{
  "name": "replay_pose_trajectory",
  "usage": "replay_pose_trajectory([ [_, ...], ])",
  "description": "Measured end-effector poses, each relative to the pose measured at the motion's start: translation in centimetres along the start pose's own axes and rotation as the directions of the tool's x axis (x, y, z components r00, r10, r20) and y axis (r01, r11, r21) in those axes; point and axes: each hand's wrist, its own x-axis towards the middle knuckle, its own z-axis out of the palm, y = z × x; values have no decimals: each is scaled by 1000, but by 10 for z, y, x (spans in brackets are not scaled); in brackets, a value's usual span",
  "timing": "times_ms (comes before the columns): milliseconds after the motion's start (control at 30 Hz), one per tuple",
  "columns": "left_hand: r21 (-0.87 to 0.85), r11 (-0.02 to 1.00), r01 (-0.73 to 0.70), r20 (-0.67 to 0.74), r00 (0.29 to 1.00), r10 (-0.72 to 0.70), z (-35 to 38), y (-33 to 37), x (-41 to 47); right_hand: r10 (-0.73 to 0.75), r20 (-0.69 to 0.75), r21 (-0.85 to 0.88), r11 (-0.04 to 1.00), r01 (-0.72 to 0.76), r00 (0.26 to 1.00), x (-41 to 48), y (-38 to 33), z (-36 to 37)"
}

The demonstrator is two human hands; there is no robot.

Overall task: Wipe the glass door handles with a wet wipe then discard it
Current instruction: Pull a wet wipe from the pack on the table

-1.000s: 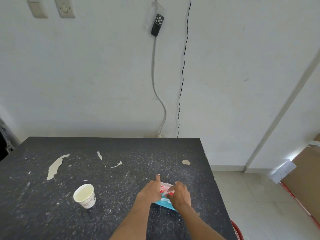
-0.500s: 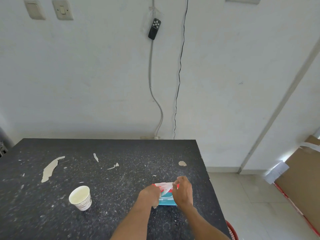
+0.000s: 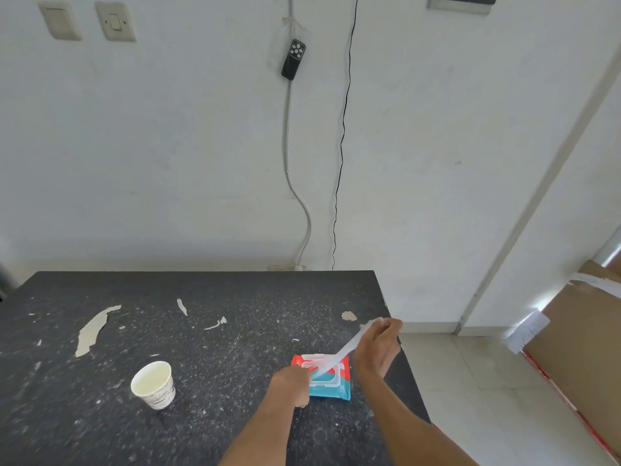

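White wall (image 3: 168,146) behind, with two switches (image 3: 116,21) up at the top left. Black remote (image 3: 293,59) hanging on that wall, next to a grey cord (image 3: 288,129) and a thin black wire (image 3: 342,136) running down. Dark speckled table (image 3: 100,425) below, with pale chipped patches (image 3: 94,329) and white scratches all over. Paper cup (image 3: 154,385) standing upright on the left part of the table, well apart from the hands. Red and blue pack of wet wipes (image 3: 331,390) lying flat near the table's right edge, white flap lid open. Left hand (image 3: 293,381) pressed down on the left side of the pack, fingers curled; cannot tell if closed around anything. Right hand (image 3: 378,346) lifted above the pack and out toward the table's right edge, fingers pinched tight on the top end of a white wet wipe (image 3: 346,348). Wipe stretched in a long slanted strip from the pack's opening up to that pinch, lower end still in the pack. Pale tiled floor (image 3: 470,381) to the right of the table. Brown cardboard (image 3: 578,348) leaning at the far right, with a white paper label (image 3: 527,331) on its corner. Bit of red rim showing low down by the right arm, too little to tell what.
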Motion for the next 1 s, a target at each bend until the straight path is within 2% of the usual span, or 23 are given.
replay_pose_trajectory([
  [100, 20, 999, 29, -11, 1000, -29, 3, 2, -1, -45, -57, 73, 996, 49, 997, 17, -22, -6],
  [167, -22, 999, 42, -29, 999, -43, 7, 4, -3, -61, -54, 37, 997, 63, 997, 32, -34, -14],
  [233, -82, 996, 44, -77, 996, -50, 7, 5, -3, -65, 24, -80, 995, 67, 998, 41, -37, -20],
  [300, -129, 989, 68, -174, 981, -90, 3, 5, -4, -78, 192, -216, 969, 119, 978, 40, -31, -22],
  [367, -176, 982, 71, -268, 956, -117, -1, 3, -3, -78, 397, -363, 902, 234, 915, 29, -12, -18],
  [433, -170, 985, 20, -326, 942, -76, -7, 1, -3, -34, 590, -461, 806, 371, 807, 13, 9, -12],
  [533, -86, 992, -88, -254, 965, 64, -8, -4, -3, 71, 759, -504, 695, 514, 648, -12, 31, -9],
  [600, 1, 997, -81, -163, 983, 80, -5, -6, -4, 115, 793, -523, 634, 571, 598, -27, 39, -9],
  [700, 79, 996, -48, -85, 995, 54, 8, -9, -2, 147, 811, -540, 559, 629, 566, -39, 46, -12],
  [1000, 140, 989, -51, -62, 996, 60, 22, -9, 5, 134, 834, -524, 498, 691, 535, -45, 55, -7],
])
